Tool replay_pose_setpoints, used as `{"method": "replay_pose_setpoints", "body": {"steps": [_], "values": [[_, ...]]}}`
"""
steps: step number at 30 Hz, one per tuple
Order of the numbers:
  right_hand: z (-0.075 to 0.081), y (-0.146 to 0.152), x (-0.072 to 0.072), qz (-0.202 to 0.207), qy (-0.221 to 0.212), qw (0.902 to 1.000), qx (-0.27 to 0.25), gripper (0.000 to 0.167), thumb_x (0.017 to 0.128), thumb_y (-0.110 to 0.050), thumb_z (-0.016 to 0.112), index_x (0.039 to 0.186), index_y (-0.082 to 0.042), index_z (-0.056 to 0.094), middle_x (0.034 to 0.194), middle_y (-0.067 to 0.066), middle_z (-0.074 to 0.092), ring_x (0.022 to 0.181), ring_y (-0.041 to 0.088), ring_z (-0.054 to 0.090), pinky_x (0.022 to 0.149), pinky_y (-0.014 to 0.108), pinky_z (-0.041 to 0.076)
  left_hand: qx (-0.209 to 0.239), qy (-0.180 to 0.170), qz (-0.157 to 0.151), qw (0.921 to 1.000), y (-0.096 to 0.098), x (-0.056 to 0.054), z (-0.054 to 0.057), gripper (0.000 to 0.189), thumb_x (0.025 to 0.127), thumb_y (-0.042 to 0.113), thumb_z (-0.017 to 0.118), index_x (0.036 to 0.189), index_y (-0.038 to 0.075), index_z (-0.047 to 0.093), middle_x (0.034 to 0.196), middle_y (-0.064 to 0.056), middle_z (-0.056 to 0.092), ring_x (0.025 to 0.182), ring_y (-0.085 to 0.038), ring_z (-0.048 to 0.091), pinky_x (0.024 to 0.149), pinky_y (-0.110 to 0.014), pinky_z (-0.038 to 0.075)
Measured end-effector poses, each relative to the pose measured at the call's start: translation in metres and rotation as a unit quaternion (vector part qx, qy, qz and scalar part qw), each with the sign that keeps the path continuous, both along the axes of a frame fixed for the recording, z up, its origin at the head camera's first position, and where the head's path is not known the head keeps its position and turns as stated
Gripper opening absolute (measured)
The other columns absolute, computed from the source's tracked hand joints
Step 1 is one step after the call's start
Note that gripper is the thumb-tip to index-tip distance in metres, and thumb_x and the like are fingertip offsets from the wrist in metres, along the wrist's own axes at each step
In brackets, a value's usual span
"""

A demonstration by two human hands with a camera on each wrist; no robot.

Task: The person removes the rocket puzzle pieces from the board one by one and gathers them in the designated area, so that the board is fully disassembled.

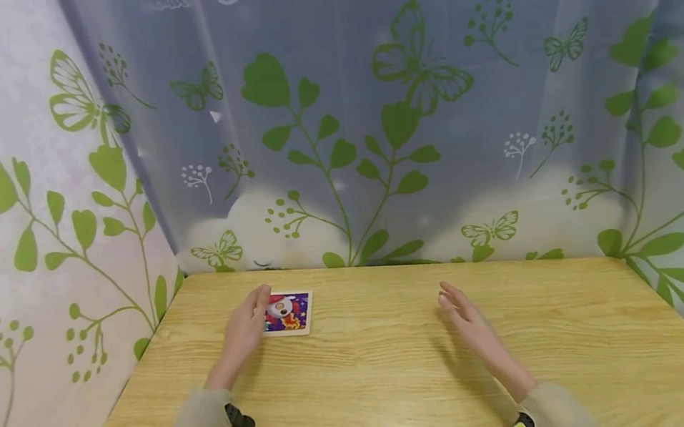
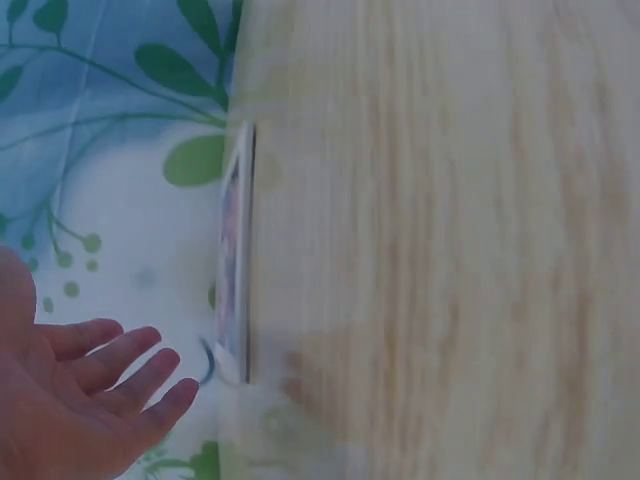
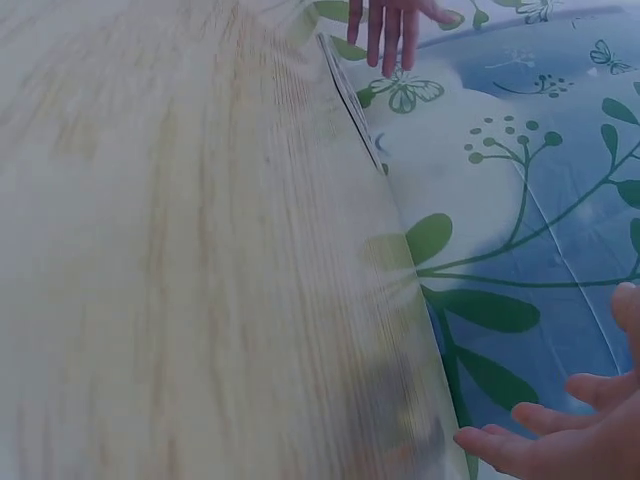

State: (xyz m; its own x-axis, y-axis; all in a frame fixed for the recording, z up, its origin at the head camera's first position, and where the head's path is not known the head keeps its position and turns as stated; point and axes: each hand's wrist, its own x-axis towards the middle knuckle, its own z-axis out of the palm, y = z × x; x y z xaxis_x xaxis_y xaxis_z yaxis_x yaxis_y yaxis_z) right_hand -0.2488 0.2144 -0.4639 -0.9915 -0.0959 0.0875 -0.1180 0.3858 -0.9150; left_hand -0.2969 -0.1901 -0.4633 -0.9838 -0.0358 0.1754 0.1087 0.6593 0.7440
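Note:
A flat picture board [image 1: 295,315] with a pale border and a purple, red and white cartoon print lies on the table toward the back left. My left hand [image 1: 247,330] is over its left side in the head view and hides that part. The left wrist view shows the board edge-on [image 2: 235,260], with the left hand's spread fingers [image 2: 150,380] raised above it and nothing in them. On the right, my right hand [image 1: 476,333] hovers over bare wood with fingers extended, holding nothing. In the right wrist view its fingers [image 3: 545,420] are loosely spread.
The wooden table [image 1: 367,354] reaches back to a hanging cloth [image 1: 332,135] printed with green leaves and butterflies. Similar cloth [image 1: 31,269] stands along the left side and on the right. Each wrist wears a small black camera [image 1: 240,425].

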Motion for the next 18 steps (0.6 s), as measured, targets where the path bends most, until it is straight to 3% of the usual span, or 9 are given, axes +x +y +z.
{"method": "replay_pose_setpoints", "body": {"steps": [9,18], "values": [[-0.005,-0.023,-0.006,0.006,-0.002,0.9997,-0.023,0.057,0.111,-0.035,0.041,0.157,-0.003,0.031,0.156,0.030,0.036,0.138,0.046,0.043,0.107,0.054,0.045,-0.016,-0.034,0.031,0.9988,-0.019,-0.011,-0.013,0.078,0.109,0.054,0.021,0.141,-0.011,0.050,0.138,-0.031,0.055,0.131,-0.051,0.048,0.113,-0.058,0.035],[-0.004,-0.044,-0.012,0.016,-0.007,0.9992,-0.037,0.059,0.110,-0.040,0.042,0.156,-0.004,0.035,0.155,0.027,0.039,0.136,0.047,0.045,0.103,0.054,0.048,0.019,-0.071,0.035,0.9967,-0.023,-0.017,-0.014,0.082,0.108,0.057,0.018,0.139,-0.010,0.054,0.131,-0.027,0.063,0.121,-0.043,0.060,0.110,-0.055,0.039]]}}
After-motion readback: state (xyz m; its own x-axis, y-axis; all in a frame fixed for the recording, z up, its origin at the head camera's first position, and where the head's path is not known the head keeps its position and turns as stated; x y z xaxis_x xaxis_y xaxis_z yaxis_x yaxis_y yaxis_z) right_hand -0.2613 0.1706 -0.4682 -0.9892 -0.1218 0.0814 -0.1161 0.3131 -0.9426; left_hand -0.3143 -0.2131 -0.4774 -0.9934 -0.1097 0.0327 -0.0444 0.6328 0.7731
